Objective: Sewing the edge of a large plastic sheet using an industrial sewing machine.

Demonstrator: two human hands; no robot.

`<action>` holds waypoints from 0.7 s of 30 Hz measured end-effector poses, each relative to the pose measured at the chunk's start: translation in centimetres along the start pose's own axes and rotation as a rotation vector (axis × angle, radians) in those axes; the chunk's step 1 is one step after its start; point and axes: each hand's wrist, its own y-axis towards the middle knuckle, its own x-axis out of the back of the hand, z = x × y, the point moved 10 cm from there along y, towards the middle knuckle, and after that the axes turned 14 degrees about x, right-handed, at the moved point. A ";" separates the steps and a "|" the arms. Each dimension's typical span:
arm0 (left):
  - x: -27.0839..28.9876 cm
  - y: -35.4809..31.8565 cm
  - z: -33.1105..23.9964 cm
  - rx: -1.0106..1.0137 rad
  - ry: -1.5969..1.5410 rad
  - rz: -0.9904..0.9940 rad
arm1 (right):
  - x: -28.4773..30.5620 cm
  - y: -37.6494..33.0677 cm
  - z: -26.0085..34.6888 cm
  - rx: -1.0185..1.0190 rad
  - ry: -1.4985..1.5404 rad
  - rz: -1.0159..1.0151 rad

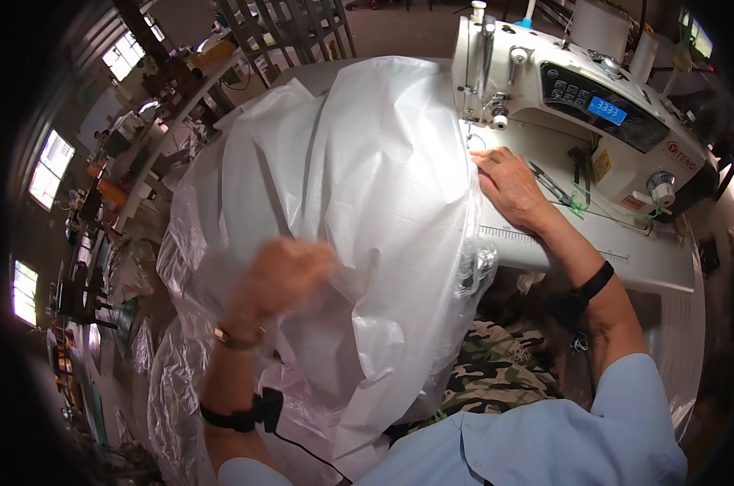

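Head view: white plastic sheet [399, 162] lies bunched left of the sewing machine [504, 81], its right edge running up to the needle area [470, 138]. Right hand [508, 182] half-closed, fingertips at that edge just beside the needle area; pinch or mere press, cannot tell. Left hand [290, 275] blurred over the folds, seemingly curled; grip cannot be told. Judgement, edge-guiding: keep right fingertips low and clear of the needle area, edge flat, bulk slack so it does not drag.

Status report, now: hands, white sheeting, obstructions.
Left hand blurred over white sheeting, grip unclear. Right hand at sheeting's right edge, beside sewing machine. Metal tool near right hand, off the sheeting.
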 end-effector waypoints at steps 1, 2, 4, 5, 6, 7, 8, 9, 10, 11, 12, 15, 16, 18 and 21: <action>3.7 1.6 1.3 0.153 0.020 -0.182 | 0.3 -0.2 -0.3 -0.010 -0.004 -0.004; 6.9 2.5 2.9 0.314 0.046 -0.366 | 0.1 -0.3 -0.4 0.002 -0.003 -0.005; 9.8 3.0 4.7 0.081 0.125 -0.739 | -0.5 0.5 0.5 0.024 0.025 -0.002; 9.1 4.7 6.6 0.071 0.113 -0.725 | -0.4 0.6 0.7 0.034 0.037 0.000; 8.2 6.7 8.6 0.131 0.127 -0.696 | -0.4 0.7 0.5 0.017 0.029 0.010; 6.9 9.0 8.5 0.178 0.147 -0.644 | -0.7 0.1 -0.2 0.005 0.031 0.024; 5.5 11.0 9.7 0.320 0.050 -0.540 | -1.1 -0.4 -0.9 -0.006 0.034 0.038; 4.0 12.6 8.0 0.281 0.033 -0.488 | -1.0 -1.4 -1.9 -0.068 0.017 0.059; 3.1 13.1 7.1 0.356 0.146 -0.491 | -0.7 -1.5 -1.9 -0.028 0.015 0.043; 2.5 13.3 6.8 0.437 0.266 -0.512 | -0.3 -1.1 -1.5 0.032 0.017 0.021; 2.0 13.4 7.3 0.385 0.380 -0.605 | -0.6 -0.6 -1.2 0.013 0.019 0.031; 1.0 14.4 8.3 0.409 0.344 -0.505 | -0.8 -0.6 -1.3 -0.001 0.018 0.042; 1.0 14.4 8.0 0.345 0.239 -0.530 | -0.8 -0.9 -1.6 -0.006 0.008 0.029; 0.7 14.2 7.8 0.319 0.177 -0.527 | -0.5 -0.9 -1.4 -0.004 0.001 0.015; 0.6 13.1 7.0 0.297 0.103 -0.529 | -0.4 -0.9 -1.2 -0.073 -0.023 0.061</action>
